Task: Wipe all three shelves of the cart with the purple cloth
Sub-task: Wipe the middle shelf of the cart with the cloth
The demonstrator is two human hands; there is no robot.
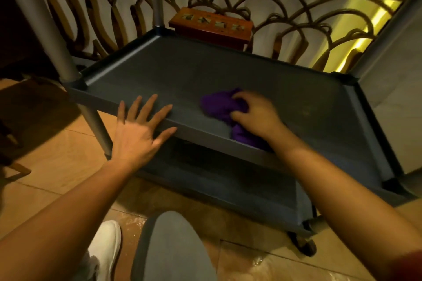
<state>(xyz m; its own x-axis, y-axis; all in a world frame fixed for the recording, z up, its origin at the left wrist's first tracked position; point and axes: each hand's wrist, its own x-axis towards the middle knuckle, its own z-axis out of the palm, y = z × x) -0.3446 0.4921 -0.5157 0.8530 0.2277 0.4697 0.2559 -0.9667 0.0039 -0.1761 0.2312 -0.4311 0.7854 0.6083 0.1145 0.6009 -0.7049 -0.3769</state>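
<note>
The dark grey cart's middle shelf (182, 68) fills the centre of the head view, with the bottom shelf (228, 187) below it. My right hand (255, 114) grips the crumpled purple cloth (217, 104) on the middle shelf, near its front edge and right of centre. My left hand (139, 128) rests with its fingers spread flat over the shelf's front rim, to the left of the cloth. The top shelf is out of view above.
Grey cart posts (41, 20) rise at the shelf's left corners. A red-brown decorated box (212, 25) sits behind the cart in front of a curved metal railing (274, 7). A caster wheel (303, 244) stands on the tiled floor. My knee (173, 246) and white shoe (107, 244) are below.
</note>
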